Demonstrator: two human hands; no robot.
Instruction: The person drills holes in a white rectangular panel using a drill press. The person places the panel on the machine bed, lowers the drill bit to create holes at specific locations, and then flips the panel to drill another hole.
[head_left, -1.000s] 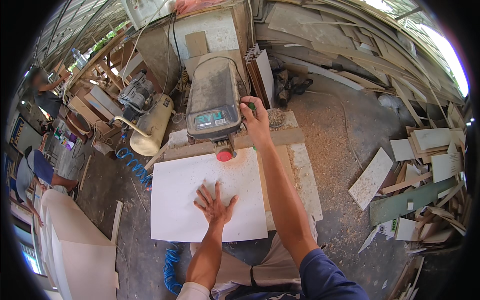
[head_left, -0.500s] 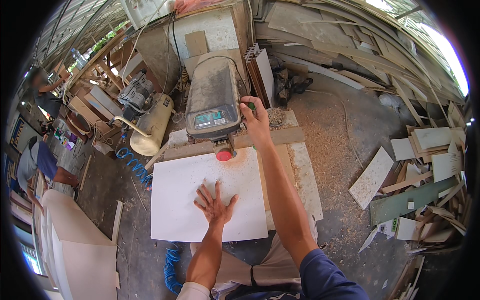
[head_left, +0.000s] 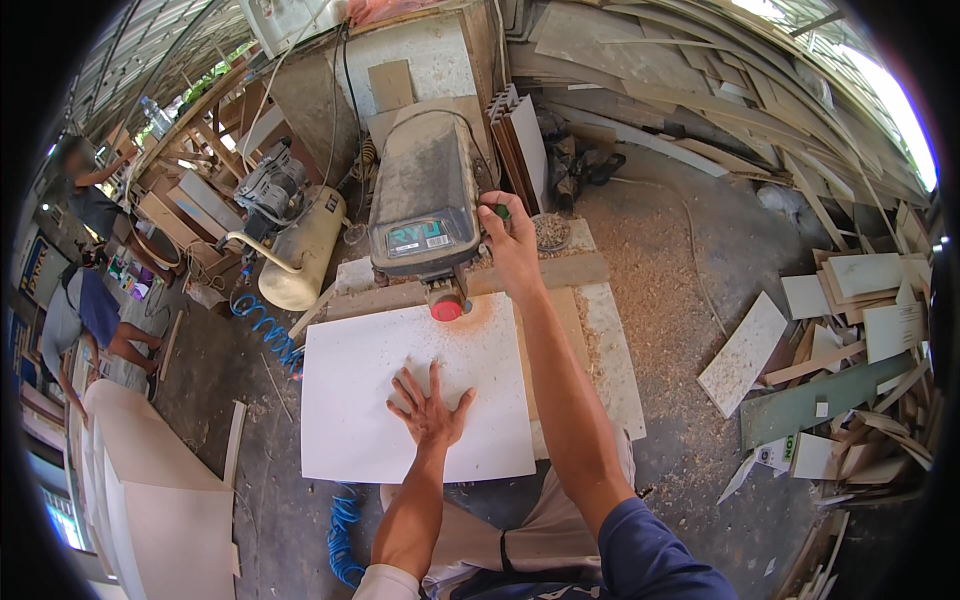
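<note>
My left hand [head_left: 430, 408] lies flat with spread fingers on a white panel [head_left: 340, 410]. Closed round a green-knobbed handle [head_left: 503, 211] at the machine's right side is my right hand [head_left: 513, 243]; part of the handle is hidden by the fingers. The machine looks like a bench drill press [head_left: 424, 180], with a dusty dark housing. Its red round part [head_left: 446, 309] sits over the panel's far edge, and fine brown dust is scattered on the panel beside it. The bit and the point of contact cannot be seen.
A dusty worktable [head_left: 612, 370] carries the panel, with a bowl of shavings [head_left: 551, 233] behind. Left stand a cream air compressor [head_left: 305, 250] and a coiled blue hose [head_left: 266, 325]. Board offcuts [head_left: 865, 330] pile up right. Two people are at left, one bending [head_left: 75, 310] over a large pale sheet [head_left: 165, 480].
Both my hands stay in place on the panel and the handle. At left, the bending person has shifted slightly, and the other person's posture differs a little.
</note>
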